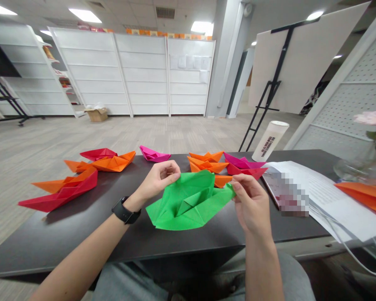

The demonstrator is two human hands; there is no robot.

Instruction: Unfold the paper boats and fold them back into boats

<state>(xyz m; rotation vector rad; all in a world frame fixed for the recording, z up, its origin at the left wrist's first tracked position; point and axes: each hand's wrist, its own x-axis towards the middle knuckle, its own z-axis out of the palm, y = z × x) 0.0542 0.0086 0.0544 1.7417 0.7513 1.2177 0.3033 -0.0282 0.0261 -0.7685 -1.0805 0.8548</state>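
Note:
A green folded paper boat (188, 205) is held up above the near part of the dark table (119, 234). My left hand (163, 177), with a black watch on its wrist, pinches the boat's upper left edge. The boat's right tip sits between the thumb and fingers of my right hand (250, 198). The boat's sides are spread, and a small raised peak shows in its middle. Behind it stand orange paper boats (208, 161), one partly hidden by the green paper, and magenta and red paper boats (246, 166).
Red and orange paper boats (72, 188) cluster on the table's left, with a pink one (155, 154) at the back. On the right are a white cylinder (271, 141), paper sheets (319, 196), a phone-like object (285, 194), a white cable, an orange paper piece (366, 196) and a flower vase.

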